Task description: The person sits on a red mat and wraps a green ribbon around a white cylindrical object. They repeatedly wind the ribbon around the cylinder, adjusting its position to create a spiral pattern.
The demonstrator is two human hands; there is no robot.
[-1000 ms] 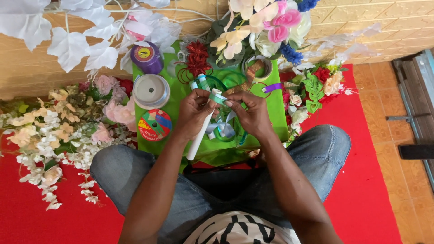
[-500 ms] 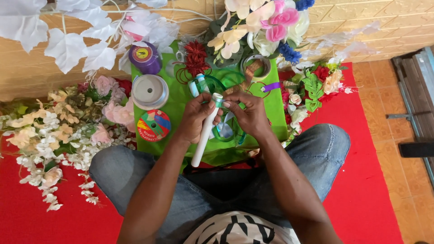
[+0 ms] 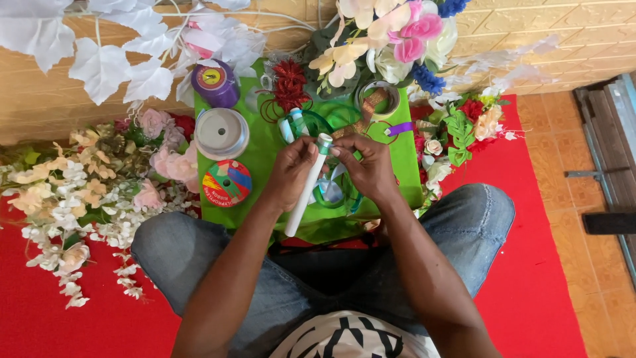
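1. White tube [image 3: 305, 185]: long, slim, plain white stick or rolled tube; tilted, top end up by your fingertips, bottom end down toward your left knee; top end wrapped in green ribbon [image 3: 324, 141]; it sits over the green cloth [image 3: 265, 159], in front of your lap.
2. Your left hand [image 3: 291, 172]: clenched around the upper part of the white tube, thumb up near the ribbon-wrapped tip.
3. Your right hand [image 3: 368, 166]: fingers pinched at the tube's tip on the green ribbon; grasping the ribbon end, as far as you can see; exact pinch hard to make out.
4. Around your hands: loose green ribbon loops [image 3: 331, 192] on the cloth under your right hand; multicoloured ribbon spool [image 3: 226, 183] just left of your left hand; grey-white spool [image 3: 222, 132] above it; purple spool [image 3: 214, 84] further up; red glitter flower [image 3: 289, 83] near the cloth's top edge.
5. Artificial flowers: pale pink and cream bunch [image 3: 99, 179] on the left; mixed bouquet [image 3: 391, 40] at top; red carpet [image 3: 543, 252] under your legs.
6. Hidden or unclear: lower ribbon tail lost behind your right hand; how far the wrap runs down the tube is covered by your left fingers; small items under the ribbon loops too tangled to tell; white leaves at top left cut off by the edge.
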